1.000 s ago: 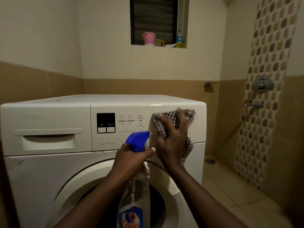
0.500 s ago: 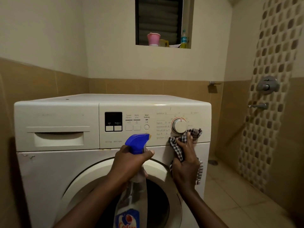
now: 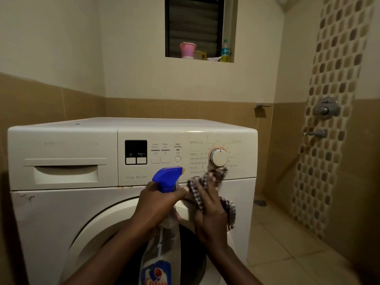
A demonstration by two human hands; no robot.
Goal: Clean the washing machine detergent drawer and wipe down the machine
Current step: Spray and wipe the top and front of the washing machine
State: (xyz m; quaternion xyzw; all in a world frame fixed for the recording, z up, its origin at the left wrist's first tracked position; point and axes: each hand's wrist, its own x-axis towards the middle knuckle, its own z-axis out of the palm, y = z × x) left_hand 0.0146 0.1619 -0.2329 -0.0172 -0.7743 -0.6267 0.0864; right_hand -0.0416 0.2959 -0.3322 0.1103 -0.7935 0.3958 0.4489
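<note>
Left hand [image 3: 158, 202] was clamped round the neck of the spray bottle [image 3: 167, 178]: blue plastic trigger head up, clear body hanging in front of the round door [image 3: 98, 227]. Right hand [image 3: 209, 212] gripped a bunched checked cloth [image 3: 197, 192], soft weave, pressed to the control panel [image 3: 144, 177] at its lower edge, just under the dial [image 3: 218, 158]. Looked like the wipe-down step, panel stage. Detergent drawer [image 3: 63, 161] sat shut at top left, well apart from both hands, probably not done yet. Next move likely needs light pressure round the smooth knob and flat buttons. Washing machine [image 3: 51, 223] was glossy white, scuffed near the left seam.
</note>
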